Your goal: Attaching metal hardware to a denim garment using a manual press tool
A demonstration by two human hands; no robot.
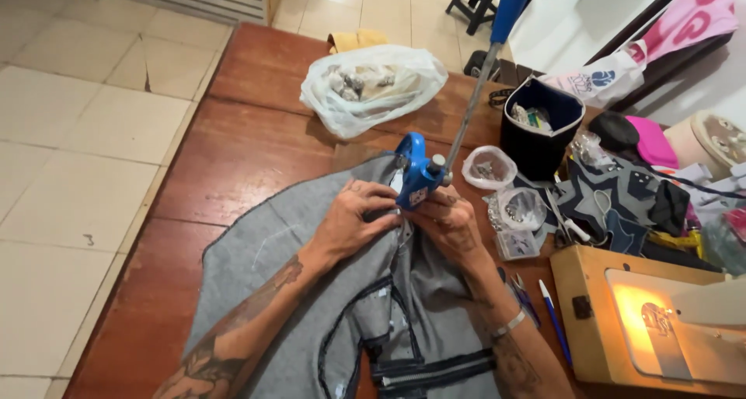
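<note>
Grey fabric (311, 306) under blue press (416, 174), both hands (353, 216) pinching w/ fingers curled

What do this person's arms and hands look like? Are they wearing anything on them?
Both arms are bare, with no sleeves and no gloves. The left hand leads back to a forearm covered in dark tattoos. The right hand has some ink too, and its forearm is also tattooed. A thin silver bracelet sits around the right wrist. I can't make out any rings.
</note>
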